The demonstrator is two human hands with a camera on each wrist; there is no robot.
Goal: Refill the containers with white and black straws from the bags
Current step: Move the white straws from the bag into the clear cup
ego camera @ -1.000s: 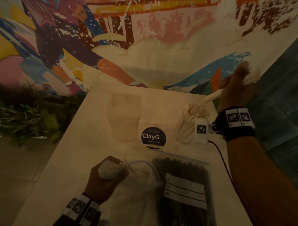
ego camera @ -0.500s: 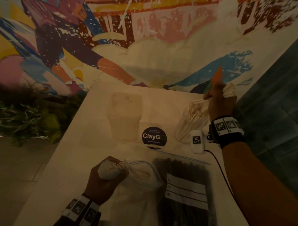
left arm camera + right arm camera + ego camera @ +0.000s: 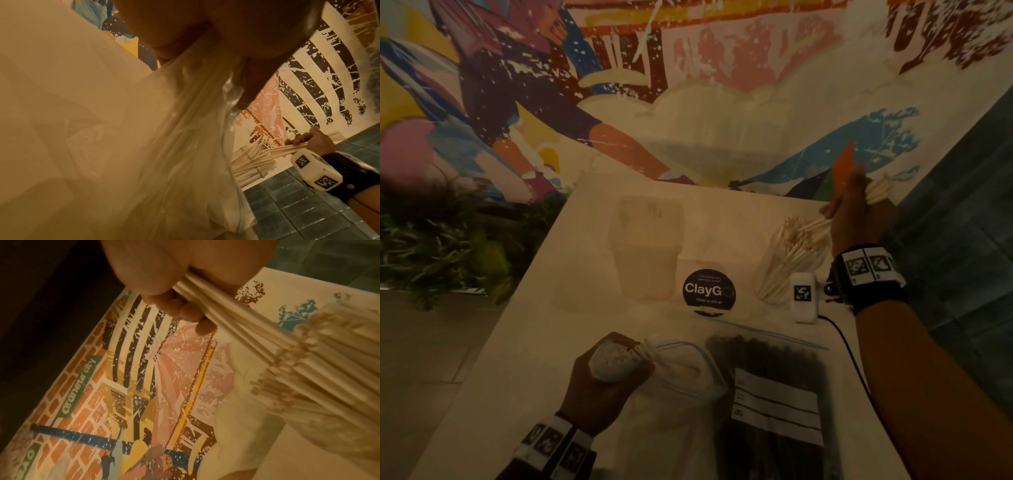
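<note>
from the head view my right hand point(image 3: 859, 219) sits at the right edge of the frame, fingers curled tight round a bundle of white straws point(image 3: 878, 192), tilted so their low ends point into the right container point(image 3: 789, 263), which already bristles with white straws; i hold them slanted, i judge, so they slide in among the rest rather than catch on the rim; my left hand point(image 3: 606, 377) at lower centre is fisted round the gathered neck of the white-straw bag point(image 3: 671, 373), keeping its mouth pinched so the remaining straws do not spill on the table point(image 3: 524, 342); the bag of black straws point(image 3: 767, 394) lies flat at lower right, untouched, and the empty container point(image 3: 647, 246) waits at centre, beside the round clayg sign point(image 3: 709, 291); in the left wrist view the bag's plastic point(image 3: 164, 146) fills the middle, bunched under my thumb and fingers at the top, with the right hand point(image 3: 312, 139) small at right, gripping its straws; in the right wrist view my fingers point(image 3: 185, 311) at upper centre wrap the bundle point(image 3: 236, 318), which fans blurred toward the right edge, over the mural point(image 3: 123, 386).
</note>
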